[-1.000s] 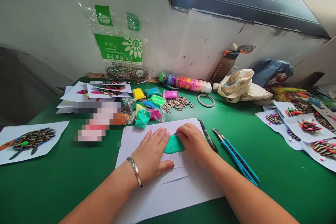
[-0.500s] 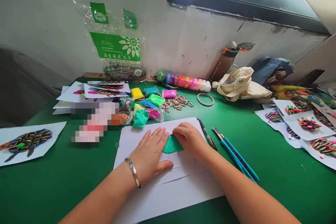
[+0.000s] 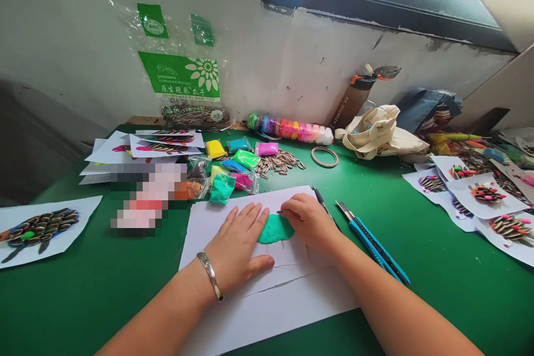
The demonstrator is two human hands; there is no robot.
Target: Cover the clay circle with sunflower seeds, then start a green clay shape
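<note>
A flat patch of teal clay lies on white paper, with short pencil-drawn legs below it. My left hand is spread flat on the paper, its fingertips against the clay's left edge. At the clay's upper right, my right hand is closed in a pinch. A small dark sunflower seed pokes out from its fingertips, mostly hidden. A pen and a blue utility knife lie to the right of that hand.
Behind the paper are bagged clay packets, loose sunflower seeds and a tape roll. Seed pictures lie at both sides. A brown bottle and cloth bag stand along the wall.
My right hand has shifted slightly right along the clay's top edge, uncovering more of the clay. My left hand stays pressed on the paper. The whole view has moved slightly.
</note>
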